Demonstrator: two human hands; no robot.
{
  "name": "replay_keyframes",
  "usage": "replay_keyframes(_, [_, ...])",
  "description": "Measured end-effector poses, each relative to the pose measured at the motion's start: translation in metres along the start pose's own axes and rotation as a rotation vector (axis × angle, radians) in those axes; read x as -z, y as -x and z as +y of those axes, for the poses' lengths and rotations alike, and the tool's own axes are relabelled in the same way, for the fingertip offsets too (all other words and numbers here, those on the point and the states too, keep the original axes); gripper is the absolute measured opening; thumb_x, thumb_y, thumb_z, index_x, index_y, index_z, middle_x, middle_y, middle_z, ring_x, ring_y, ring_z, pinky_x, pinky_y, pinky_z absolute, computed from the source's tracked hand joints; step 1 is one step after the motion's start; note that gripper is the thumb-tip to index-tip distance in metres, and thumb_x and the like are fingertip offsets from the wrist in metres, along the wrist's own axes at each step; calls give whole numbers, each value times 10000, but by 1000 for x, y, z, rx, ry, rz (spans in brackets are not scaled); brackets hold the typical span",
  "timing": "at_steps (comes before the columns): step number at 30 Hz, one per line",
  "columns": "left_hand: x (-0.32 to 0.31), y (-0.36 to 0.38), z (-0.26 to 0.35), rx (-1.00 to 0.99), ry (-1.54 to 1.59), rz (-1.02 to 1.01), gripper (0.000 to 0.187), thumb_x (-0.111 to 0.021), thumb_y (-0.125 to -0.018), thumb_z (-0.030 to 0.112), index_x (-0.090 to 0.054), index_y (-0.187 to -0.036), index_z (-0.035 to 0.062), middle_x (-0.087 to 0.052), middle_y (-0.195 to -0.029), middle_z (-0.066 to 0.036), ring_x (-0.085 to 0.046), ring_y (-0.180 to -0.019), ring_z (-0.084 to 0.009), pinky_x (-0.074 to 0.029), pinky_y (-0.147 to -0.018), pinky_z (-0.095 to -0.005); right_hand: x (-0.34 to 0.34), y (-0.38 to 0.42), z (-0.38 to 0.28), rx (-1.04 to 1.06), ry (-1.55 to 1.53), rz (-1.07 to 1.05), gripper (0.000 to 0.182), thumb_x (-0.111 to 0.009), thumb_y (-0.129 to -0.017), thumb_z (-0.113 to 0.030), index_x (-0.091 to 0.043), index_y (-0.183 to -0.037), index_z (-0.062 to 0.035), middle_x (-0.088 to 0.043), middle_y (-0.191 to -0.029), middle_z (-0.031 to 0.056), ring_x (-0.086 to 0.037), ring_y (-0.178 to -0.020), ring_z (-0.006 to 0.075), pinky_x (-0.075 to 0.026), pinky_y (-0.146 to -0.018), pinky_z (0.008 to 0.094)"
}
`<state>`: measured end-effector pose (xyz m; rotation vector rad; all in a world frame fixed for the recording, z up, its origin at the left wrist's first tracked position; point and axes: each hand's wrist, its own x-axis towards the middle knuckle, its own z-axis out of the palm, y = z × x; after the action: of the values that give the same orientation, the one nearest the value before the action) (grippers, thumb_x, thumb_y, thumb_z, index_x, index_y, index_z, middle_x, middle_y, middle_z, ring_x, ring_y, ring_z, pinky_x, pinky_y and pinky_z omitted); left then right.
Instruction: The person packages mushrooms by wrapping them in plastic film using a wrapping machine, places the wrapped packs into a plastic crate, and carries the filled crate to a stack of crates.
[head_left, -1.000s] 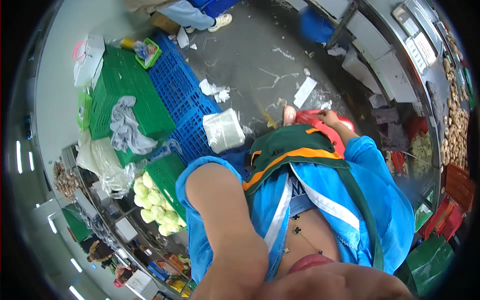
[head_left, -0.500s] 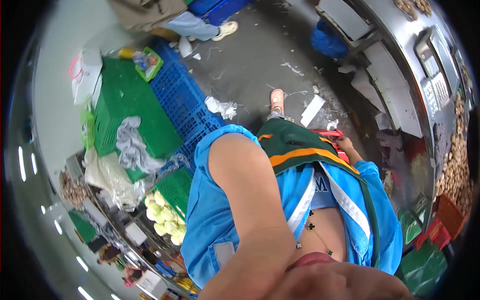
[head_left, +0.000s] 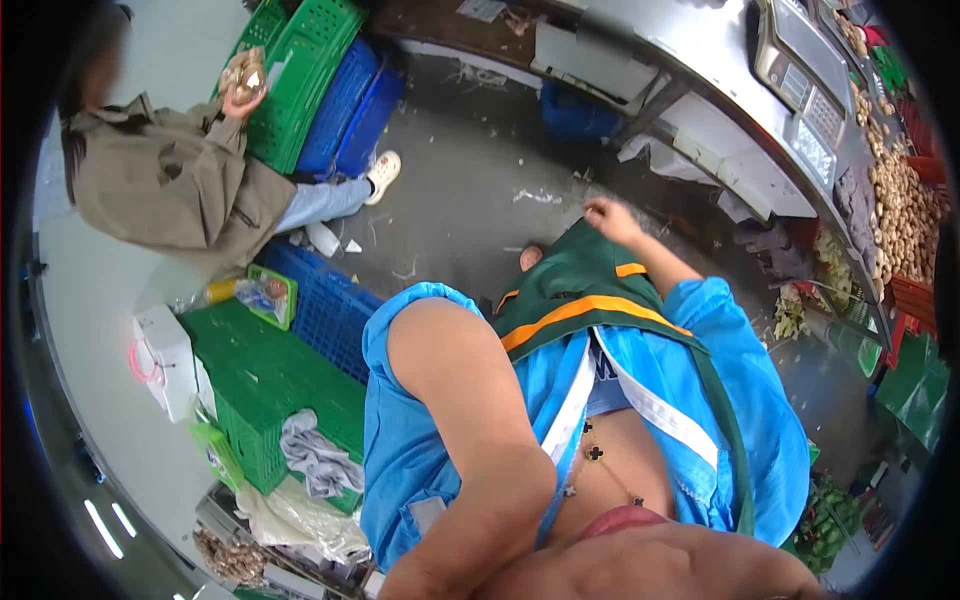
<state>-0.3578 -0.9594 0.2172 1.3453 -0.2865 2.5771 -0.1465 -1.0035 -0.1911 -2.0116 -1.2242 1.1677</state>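
Right hand (head_left: 610, 215) empty over green apron (head_left: 585, 285), fingers loosely curled, left hand hidden, finger state unreadable, coworker's crates (head_left: 300, 80) well apart.

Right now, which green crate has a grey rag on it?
The flat green crate at lower left, beside the blue crate; a crumpled grey rag lies on its edge.

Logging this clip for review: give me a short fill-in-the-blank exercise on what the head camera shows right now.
1. The wearer's right hand hangs empty over the grey ____.
2. The green apron carries a stripe coloured ____.
3. The co-worker in a tan jacket raises a hand beside stacked green and ____ crates.
4. The left hand is ____ of view; only the upper arm shows.

Missing words: floor; orange; blue; out
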Motion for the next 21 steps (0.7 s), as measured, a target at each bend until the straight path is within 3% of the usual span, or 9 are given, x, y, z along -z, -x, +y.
replay_keyframes(1, [-2, 2, -11, -6, 2, 6, 383, -395, -922, 143, -374, -1296, 63, -339, -1383, -50, -303, -1287, -179, -258, -1011, -445, 3, 5, -21, 58, 21, -32, 306, -567, -808, -224, -598, -1057, -48, -632, -998, 156, -608, -938, 296, -467, -825, 366])
replay_keyframes(3, [-7, 10, -35, -9, -2, 19, 384, -392, -923, 143, -373, -1298, 60, -335, -1387, -53, -300, -1289, -183, -255, -1013, -446, 6, 3, -23, -16, -66, -97, 304, -580, -804, -221, -598, -1047, -39, -638, -966, 158, -615, -906, 301, -471, -807, 364])
replay_keyframes(5, [-15, 18, -59, -19, -8, 15, 385, -388, -924, 143, -372, -1299, 58, -330, -1391, -56, -297, -1291, -187, -252, -1015, -447, -2, -10, 29, -2, 62, -74, 311, -580, -799, -239, -606, -1038, -41, -647, -917, 154, -623, -863, 302, -475, -785, 368])
replay_keyframes(7, [-24, 29, -85, -53, -31, -4, 386, -385, -925, 143, -370, -1300, 55, -326, -1395, -59, -293, -1294, -190, -249, -1018, -447, 23, -15, 46, -320, -33, -132, 324, -573, -786, -252, -614, -1036, -51, -652, -898, 155, -625, -850, 306, -477, -772, 377])
replay_keyframes(9, [-36, 38, -111, -85, -62, -18, 387, -381, -926, 142, -369, -1302, 52, -321, -1399, -62, -290, -1296, -194, -247, -1020, -448, 38, -40, 112, -336, 198, 107, 309, -580, -765, -251, -643, -999, -59, -655, -887, 157, -629, -866, 286, -485, -781, 352])
replay_keyframes(12, [-55, 48, -157, -106, -109, -42, 388, -376, -928, 142, -367, -1304, 48, -314, -1406, -66, -285, -1299, -200, -243, -1024, -449, 92, -84, 162, -451, 249, 61, 304, -594, -750, -249, -655, -996, -82, -652, -934, 157, -625, -891, 295, -484, -795, 351])
replay_keyframes(16, [-75, 61, -215, -146, -165, -44, 390, -370, -930, 142, -364, -1306, 42, -305, -1414, -72, -279, -1304, -208, -237, -1029, -451, 158, -158, 156, -426, 355, -20, 309, -605, -741, -238, -654, -1005, -84, -650, -962, 149, -625, -891, 297, -480, -806, 356])
replay_keyframes(19, [-79, 69, -257, -126, -182, -44, 391, -365, -931, 142, -362, -1308, 38, -298, -1420, -76, -274, -1307, -213, -233, -1032, -452, 177, -212, 134, -401, 371, -111, 315, -589, -751, -246, -638, -1009, -71, -631, -1002, 168, -582, -977, 327, -447, -867, 385])
replay_keyframes(21, [-81, 73, -278, -127, -171, -21, 392, -361, -932, 141, -361, -1310, 35, -294, -1424, -79, -271, -1310, -217, -230, -1035, -453, 174, -241, 106, -423, 342, -113, 355, -597, -753, -242, -624, -1059, -64, -630, -1028, 154, -592, -981, 296, -457, -854, 364])
